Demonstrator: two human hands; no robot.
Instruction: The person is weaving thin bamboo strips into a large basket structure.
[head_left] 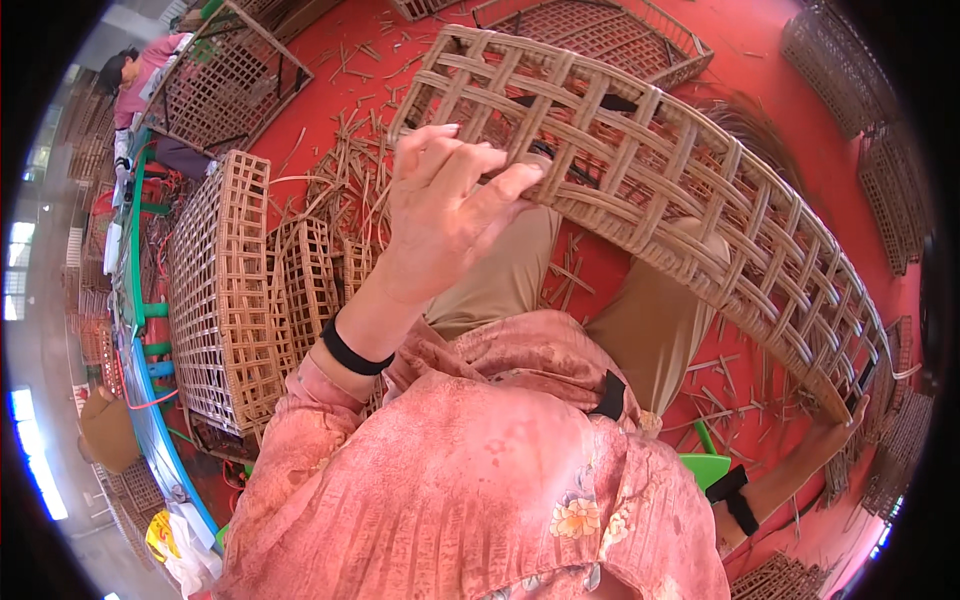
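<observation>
A long, open-lattice wicker basket (640,140) of brown strands lies tilted across the view in front of me, above my knees. My left hand (450,195) grips its left end, with the thumb and fingers closed on the woven strands. At the far right, my right hand (848,425) holds the basket's lower right corner from below; part of its fingers is hidden behind the weave. One loose pale strand (905,373) sticks out near that corner.
Several wicker pieces (225,300) stand at my left, more lie at the back and along the right. Strand offcuts (350,165) litter the red floor. A green stool (705,467) is under me. Another person (135,90) works at the far left beside a lattice piece (235,85).
</observation>
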